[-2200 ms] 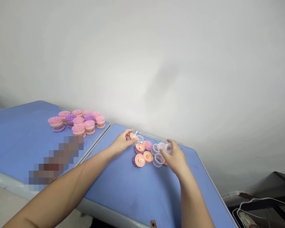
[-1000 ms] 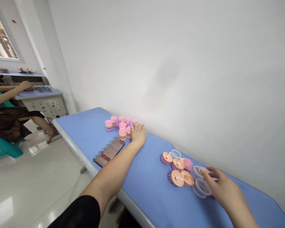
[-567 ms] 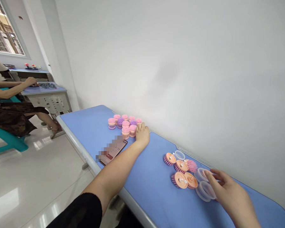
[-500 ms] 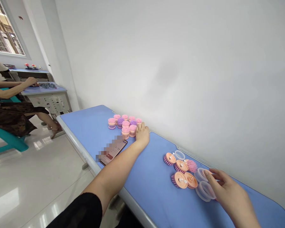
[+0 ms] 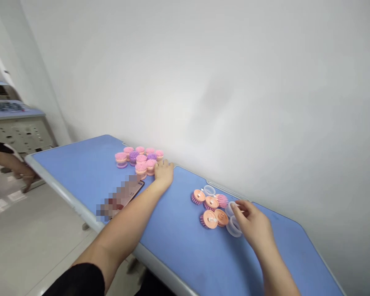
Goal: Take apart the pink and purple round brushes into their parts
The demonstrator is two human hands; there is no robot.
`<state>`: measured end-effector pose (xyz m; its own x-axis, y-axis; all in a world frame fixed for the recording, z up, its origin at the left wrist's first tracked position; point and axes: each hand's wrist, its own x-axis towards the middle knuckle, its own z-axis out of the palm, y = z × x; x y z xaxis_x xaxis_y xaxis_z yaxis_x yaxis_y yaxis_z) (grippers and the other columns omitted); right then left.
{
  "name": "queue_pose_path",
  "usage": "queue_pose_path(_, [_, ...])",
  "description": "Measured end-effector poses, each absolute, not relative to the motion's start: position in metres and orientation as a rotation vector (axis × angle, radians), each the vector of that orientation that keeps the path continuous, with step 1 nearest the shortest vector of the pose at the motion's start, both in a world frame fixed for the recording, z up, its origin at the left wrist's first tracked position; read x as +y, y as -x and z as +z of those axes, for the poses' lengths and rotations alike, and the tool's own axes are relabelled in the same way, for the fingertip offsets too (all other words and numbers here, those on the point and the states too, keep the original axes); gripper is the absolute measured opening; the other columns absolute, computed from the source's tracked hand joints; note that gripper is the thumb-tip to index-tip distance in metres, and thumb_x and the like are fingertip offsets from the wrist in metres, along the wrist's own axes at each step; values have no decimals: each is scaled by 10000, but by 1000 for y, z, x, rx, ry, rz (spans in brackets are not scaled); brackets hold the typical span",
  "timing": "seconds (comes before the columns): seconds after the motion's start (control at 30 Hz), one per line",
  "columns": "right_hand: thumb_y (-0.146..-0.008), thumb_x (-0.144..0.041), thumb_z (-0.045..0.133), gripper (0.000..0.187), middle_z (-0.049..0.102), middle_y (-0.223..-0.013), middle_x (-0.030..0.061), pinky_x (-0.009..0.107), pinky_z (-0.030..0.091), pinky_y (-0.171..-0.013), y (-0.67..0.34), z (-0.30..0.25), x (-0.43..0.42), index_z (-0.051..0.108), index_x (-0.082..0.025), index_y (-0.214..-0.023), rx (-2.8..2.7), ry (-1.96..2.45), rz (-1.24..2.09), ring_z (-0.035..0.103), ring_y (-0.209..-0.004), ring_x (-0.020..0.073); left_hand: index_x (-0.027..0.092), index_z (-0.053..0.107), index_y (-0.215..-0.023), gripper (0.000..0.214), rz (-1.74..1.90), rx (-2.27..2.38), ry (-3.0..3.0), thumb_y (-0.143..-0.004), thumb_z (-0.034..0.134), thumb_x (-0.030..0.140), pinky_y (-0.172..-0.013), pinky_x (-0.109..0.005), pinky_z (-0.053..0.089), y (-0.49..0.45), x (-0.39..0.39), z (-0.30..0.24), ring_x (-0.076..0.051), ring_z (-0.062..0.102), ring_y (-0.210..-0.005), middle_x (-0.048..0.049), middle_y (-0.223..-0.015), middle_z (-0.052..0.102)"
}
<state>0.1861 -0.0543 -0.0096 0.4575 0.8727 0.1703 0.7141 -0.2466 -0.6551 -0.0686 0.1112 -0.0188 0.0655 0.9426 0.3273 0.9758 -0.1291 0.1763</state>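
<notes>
My left hand (image 5: 164,172) reaches to the right end of a group of round scalp brushes (image 5: 141,166), pink and purple, bristles up. Its fingers are bent beside the nearest brush; the palm side and anything in it are hidden. My right hand (image 5: 254,224) has thumb and fingers closed at a clear plastic ring (image 5: 230,209), partly covered by the hand. Another clear ring (image 5: 234,227) lies just below. Left of these are orange brush bases with pink-purple bristles (image 5: 210,220), an orange disc part (image 5: 222,218) and a pink bristle pad (image 5: 222,200).
A phone (image 5: 128,197), partly blurred out, lies on the blue table (image 5: 179,246) beside my left forearm. Another clear ring (image 5: 209,190) sits behind the brush bases. The white wall (image 5: 234,102) runs along the table's back edge. Someone's leg (image 5: 12,164) shows at far left by another desk.
The view has turned right, so everything shifts left in the picture. My left hand stays at the brush group. My right hand remains at the clear rings, with fingers closed on one.
</notes>
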Motion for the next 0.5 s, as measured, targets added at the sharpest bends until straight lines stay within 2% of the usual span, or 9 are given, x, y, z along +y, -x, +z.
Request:
queue_pose_path(0.13, [-763,-566,487,437,735,-862,66,345,475,-710,-182,-13,-54,677,-215,-941,-1329,1935,258,667,-777,237,140,689,-1078,356,-601,-2031,2244,-893,395,59,-866,-469,453,70,110,-11,-372,521,-1156,-214,-1169,598])
queue_pose_path(0.23, [-792,-548,498,404,729,-853,69,350,475,-716,-179,-15,-55,675,-210,-925,-1300,1868,261,650,-752,233,175,654,-1158,353,-731,-1922,2312,-887,444,91,-918,-428,466,65,100,0,-322,525,-1174,-173,-1202,588])
queue_pose_path(0.33, [-815,-585,508,415,717,-830,69,344,483,-718,-171,-13,-57,667,-205,-864,-1294,1690,357,633,-729,223,205,632,-1176,319,-1196,-1600,2669,-886,500,217,-1002,-365,452,50,82,8,-237,564,-1134,-95,-1187,615])
queue_pose_path(0.4, [-829,-656,483,490,701,-795,65,332,492,-687,-164,-13,-56,659,-200,-835,-1273,1549,479,623,-698,213,195,636,-1135,317,-1522,-1401,3000,-874,522,333,-972,-348,482,38,68,9,-219,605,-1067,-69,-1127,651])
queue_pose_path(0.5, [-842,-751,411,604,667,-709,49,305,478,-566,-155,-15,-52,649,-196,-867,-1181,1420,673,593,-589,189,183,629,-1114,397,-1694,-1309,3337,-848,535,464,-878,-335,531,21,48,7,-220,643,-985,-65,-1068,685])
